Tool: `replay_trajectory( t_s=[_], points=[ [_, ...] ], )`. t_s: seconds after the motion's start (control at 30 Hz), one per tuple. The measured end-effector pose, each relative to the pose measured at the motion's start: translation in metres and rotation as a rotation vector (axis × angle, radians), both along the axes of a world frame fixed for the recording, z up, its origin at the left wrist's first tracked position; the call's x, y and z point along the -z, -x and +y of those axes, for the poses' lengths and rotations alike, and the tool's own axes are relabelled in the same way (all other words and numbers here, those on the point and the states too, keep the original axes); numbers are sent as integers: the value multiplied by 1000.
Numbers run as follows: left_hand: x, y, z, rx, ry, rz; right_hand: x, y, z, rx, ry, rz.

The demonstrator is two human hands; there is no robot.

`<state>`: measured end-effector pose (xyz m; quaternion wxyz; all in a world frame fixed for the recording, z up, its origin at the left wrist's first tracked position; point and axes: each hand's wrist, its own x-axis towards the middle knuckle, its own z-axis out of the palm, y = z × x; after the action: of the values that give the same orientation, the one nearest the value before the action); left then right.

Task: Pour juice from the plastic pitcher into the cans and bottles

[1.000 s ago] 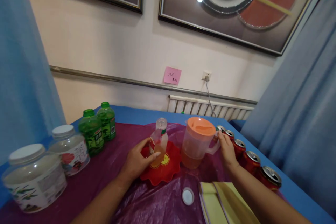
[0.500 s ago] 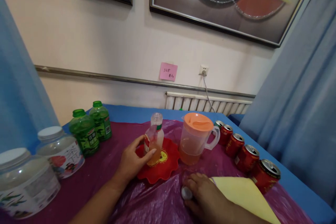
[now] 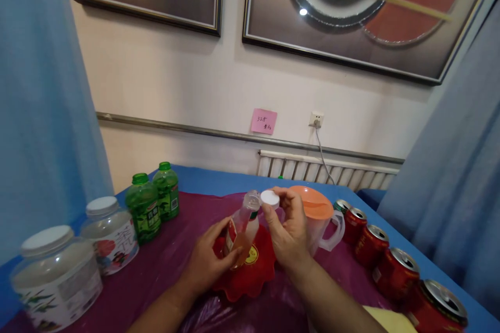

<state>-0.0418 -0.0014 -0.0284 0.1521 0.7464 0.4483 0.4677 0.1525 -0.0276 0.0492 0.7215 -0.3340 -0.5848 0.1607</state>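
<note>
My left hand (image 3: 213, 255) is wrapped round a clear bottle (image 3: 242, 229) with amber liquid in its lower part. The bottle leans a little to the right, its mouth uncovered, over a red scalloped plate (image 3: 258, 280). Between thumb and fingers, my right hand (image 3: 291, 226) pinches a white bottle cap (image 3: 270, 198) close beside the bottle's mouth. Behind that hand stands a clear plastic pitcher (image 3: 316, 237) with an orange lid, partly hidden.
Green bottles (image 3: 143, 213) and white-lidded jars (image 3: 58, 278) stand on the left. Several red cans (image 3: 396, 273) line the right side, near a yellow cloth (image 3: 386, 319). Purple plastic sheeting (image 3: 156, 276) covers the blue table; a radiator (image 3: 304, 166) is behind.
My right hand has lifted the cap from the sheeting up to the bottle's mouth. The bottle, in my left hand, has tipped slightly right. The camera view has shifted.
</note>
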Motion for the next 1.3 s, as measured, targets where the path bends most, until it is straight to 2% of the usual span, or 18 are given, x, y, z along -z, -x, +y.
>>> replay_trajectory(
  t_s=[0.13,0.37,0.47,0.77,1.0,1.17,1.3],
  points=[
    [2,2,-3,6,-53,28,8,7,13,-61,89,84],
    [-1,2,-5,110,-92,87,16,-1,3,-195,213,79],
    [-3,3,-7,116,-94,100,18,-2,2,-229,257,110],
    [-2,3,-9,99,-118,119,19,-2,2,-179,208,72],
    [-5,2,-11,111,-85,112,13,2,-5,-321,207,139],
    [-7,2,-13,121,-31,107,11,2,-4,-407,249,290],
    [-9,1,-13,156,-36,107,11,1,-2,-439,255,323]
  ],
)
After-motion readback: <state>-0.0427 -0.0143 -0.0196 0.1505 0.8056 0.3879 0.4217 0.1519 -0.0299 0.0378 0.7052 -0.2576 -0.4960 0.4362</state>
